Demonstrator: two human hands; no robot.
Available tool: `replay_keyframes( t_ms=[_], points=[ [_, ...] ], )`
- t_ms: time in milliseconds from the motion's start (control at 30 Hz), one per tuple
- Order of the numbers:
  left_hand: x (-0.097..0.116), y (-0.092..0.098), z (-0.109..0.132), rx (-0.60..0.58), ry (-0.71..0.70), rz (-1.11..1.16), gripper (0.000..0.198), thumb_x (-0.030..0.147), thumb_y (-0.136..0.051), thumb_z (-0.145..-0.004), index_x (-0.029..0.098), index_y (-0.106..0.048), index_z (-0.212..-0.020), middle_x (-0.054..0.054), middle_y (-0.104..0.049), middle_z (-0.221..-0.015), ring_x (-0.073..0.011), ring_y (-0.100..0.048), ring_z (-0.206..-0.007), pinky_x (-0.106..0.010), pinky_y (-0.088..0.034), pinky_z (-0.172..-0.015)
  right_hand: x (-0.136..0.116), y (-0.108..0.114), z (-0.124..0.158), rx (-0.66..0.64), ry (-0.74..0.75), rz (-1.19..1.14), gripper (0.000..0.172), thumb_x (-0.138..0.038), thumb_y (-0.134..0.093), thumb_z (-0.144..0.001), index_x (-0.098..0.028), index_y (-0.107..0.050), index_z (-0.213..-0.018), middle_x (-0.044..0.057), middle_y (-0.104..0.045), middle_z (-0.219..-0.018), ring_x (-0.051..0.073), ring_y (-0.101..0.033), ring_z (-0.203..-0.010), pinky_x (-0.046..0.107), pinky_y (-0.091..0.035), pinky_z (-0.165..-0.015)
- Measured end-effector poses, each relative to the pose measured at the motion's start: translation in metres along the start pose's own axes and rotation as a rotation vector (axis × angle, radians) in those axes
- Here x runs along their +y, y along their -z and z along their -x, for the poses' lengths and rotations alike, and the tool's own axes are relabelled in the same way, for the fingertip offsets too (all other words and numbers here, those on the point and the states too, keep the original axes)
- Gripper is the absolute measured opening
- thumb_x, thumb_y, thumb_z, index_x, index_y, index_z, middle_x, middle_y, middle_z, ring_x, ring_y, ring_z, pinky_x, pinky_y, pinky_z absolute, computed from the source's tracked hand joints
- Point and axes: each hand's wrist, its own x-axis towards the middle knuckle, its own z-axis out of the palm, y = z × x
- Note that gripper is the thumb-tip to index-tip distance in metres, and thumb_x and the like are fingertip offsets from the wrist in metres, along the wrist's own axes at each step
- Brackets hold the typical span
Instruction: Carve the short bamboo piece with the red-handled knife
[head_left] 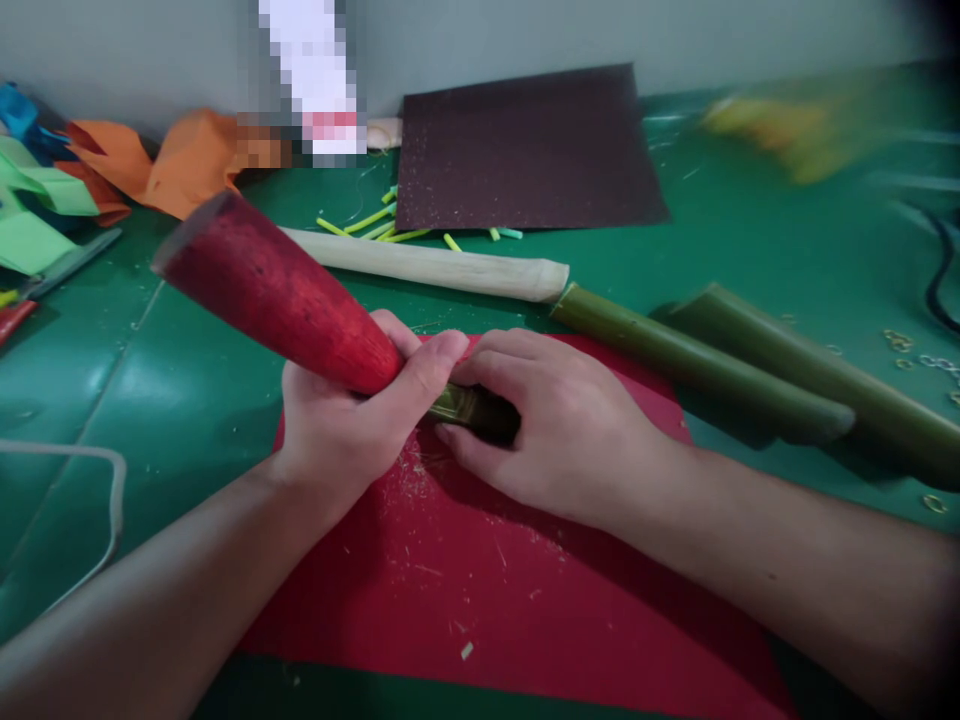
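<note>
My left hand (pixel 352 410) is closed round the narrow end of a thick red wooden handle (pixel 277 285). The handle slants up to the left, with its wide flat end raised; whatever lies at its other end is hidden by my fingers. My right hand (pixel 559 420) curls over a short piece of green bamboo (pixel 454 403), thumb on the near side. The bamboo is mostly covered and lies close to my left thumb. Both hands are low over a red sheet (pixel 480 590) sprinkled with pale shavings.
Behind the hands lies a pale peeled stick (pixel 427 265); green bamboo lengths (pixel 712 365) are on the right. A dark brown sheet (pixel 525 150) rests at the back near yellow-green sticks (pixel 367 220). Orange paper (pixel 187 160) and green paper (pixel 34 220) are at the left. Small rings (pixel 934 503) are scattered at right.
</note>
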Motion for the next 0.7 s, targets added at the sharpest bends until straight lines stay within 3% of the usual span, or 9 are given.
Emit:
replay_keyframes(
  t_ms=[267,400,500,700],
  points=[
    [-0.0026,-0.0004,0.0003,0.044,-0.047,-0.045,0.023,0.032,-0.079,-0.076,0.023,-0.062,-0.063,0.006,-0.06,-0.057,-0.0089,-0.055,-0.049,-0.024,-0.053,-0.052,0.0029,0.0,0.0003,0.039,0.061,0.018,0.025,-0.03,-0.06,-0.08,-0.012,-0.07,-0.093,0.008,-0.065,-0.086,0.021,-0.059,-0.082,0.034,-0.045,-0.074],
    [-0.0025,-0.0014,-0.0011,0.092,0.048,0.014,0.025,0.037,-0.077,-0.079,0.023,-0.061,-0.066,0.005,-0.061,-0.059,-0.009,-0.054,-0.049,-0.024,-0.05,-0.049,0.0026,-0.0014,0.0006,0.044,0.051,0.012,0.019,-0.03,-0.063,-0.078,-0.014,-0.068,-0.087,0.007,-0.064,-0.084,0.019,-0.057,-0.078,0.031,-0.044,-0.07],
    [-0.0005,-0.0016,-0.0014,0.073,0.093,0.069,0.032,0.038,-0.076,-0.08,0.022,-0.057,-0.06,0.004,-0.056,-0.055,-0.0083,-0.047,-0.044,-0.025,-0.045,-0.044,0.0013,-0.0023,0.0009,0.042,0.04,-0.002,0.017,-0.031,-0.063,-0.078,-0.015,-0.066,-0.085,0.006,-0.064,-0.083,0.018,-0.056,-0.077,0.031,-0.043,-0.069],
    [0.0022,-0.0029,-0.0016,0.001,-0.04,0.049,0.039,0.035,-0.073,-0.081,0.021,-0.053,-0.051,0.005,-0.044,-0.045,-0.0078,-0.043,-0.04,-0.026,-0.045,-0.044,0.0008,-0.0014,0.0007,0.01,0.006,-0.047,0.021,-0.031,-0.063,-0.078,-0.015,-0.068,-0.091,0.007,-0.065,-0.085,0.02,-0.057,-0.08,0.033,-0.044,-0.072]
  ],
)
